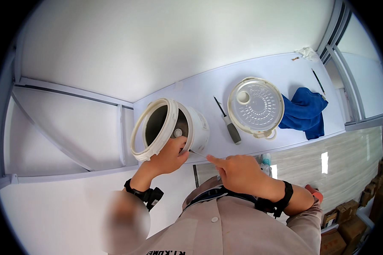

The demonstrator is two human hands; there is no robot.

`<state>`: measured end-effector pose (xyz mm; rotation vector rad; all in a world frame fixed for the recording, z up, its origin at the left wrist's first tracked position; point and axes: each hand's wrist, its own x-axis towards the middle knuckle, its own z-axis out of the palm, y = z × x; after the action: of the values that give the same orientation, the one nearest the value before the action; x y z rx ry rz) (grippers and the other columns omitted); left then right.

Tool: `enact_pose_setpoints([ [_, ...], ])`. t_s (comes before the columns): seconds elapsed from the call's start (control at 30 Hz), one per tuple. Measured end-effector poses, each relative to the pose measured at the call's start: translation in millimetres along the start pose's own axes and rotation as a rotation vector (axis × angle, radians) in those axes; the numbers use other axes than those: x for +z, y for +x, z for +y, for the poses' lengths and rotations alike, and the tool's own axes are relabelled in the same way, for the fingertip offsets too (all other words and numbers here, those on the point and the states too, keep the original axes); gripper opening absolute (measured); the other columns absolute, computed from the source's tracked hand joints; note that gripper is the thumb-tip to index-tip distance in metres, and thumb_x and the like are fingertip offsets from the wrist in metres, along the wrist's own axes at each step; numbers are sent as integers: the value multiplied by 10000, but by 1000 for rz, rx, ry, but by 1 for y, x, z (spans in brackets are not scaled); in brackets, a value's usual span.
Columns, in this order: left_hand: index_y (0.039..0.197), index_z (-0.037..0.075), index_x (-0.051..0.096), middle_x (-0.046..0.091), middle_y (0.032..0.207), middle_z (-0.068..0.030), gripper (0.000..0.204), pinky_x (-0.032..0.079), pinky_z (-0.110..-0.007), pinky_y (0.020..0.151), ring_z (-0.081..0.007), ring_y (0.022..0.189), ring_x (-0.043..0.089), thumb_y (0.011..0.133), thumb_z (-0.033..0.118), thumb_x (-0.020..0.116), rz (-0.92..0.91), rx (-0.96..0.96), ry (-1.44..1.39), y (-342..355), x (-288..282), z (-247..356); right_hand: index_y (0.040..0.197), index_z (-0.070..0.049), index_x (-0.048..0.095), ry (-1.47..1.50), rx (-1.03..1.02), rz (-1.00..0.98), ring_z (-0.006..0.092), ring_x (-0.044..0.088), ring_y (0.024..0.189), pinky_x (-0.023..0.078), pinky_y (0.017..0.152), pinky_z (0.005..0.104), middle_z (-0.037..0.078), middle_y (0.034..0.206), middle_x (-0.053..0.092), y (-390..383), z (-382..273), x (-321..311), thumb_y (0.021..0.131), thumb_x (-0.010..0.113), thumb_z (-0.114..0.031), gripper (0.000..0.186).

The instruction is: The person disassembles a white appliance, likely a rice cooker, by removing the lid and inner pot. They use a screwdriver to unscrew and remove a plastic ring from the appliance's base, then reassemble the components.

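A white rice cooker body (200, 129) lies tilted on the table, its dark inside and round central sensor (178, 132) showing. A loose-looking cream ring (137, 138) stands off its mouth. My left hand (168, 156) reaches across the ring, with curled fingers gripping the body's lower rim. Thin and light-coloured, the shaft of a tool (199, 154) runs from my right hand (241, 172) to that rim, its dark tip touching or very near it. My right fingers are closed round the tool and hide its handle, so its kind is not certain.
Right of the cooker lies a grey-handled screwdriver (233, 133). Beyond it are a round white lid (259, 108) with a hole, a crumpled blue cloth (304, 110), a thin dark tool (318, 80) and white tissue (307, 53). Cardboard boxes (349, 212) stand on the floor at right.
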<state>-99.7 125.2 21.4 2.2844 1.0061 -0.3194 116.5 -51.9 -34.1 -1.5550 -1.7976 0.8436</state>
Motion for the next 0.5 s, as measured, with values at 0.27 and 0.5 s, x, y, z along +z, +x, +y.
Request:
enact_pose_setpoints([
  [0.27,1185,-71,686,797,1077,-207,258,615,-380,890,-304,994,799,938,2,689,28,-10,2,1,13,-6,1363,-57,741,-89,-22,-193,408,694,666,518,576,500,195,750,716,25,-27,-45,892,638,-75,482],
  [0.5,1159,-72,666,790,1085,-218,228,605,-380,891,-292,1017,786,941,-13,692,12,-39,35,4,10,4,1346,-79,755,-165,76,-258,424,694,693,520,597,512,204,768,720,36,-43,-53,915,640,-89,447],
])
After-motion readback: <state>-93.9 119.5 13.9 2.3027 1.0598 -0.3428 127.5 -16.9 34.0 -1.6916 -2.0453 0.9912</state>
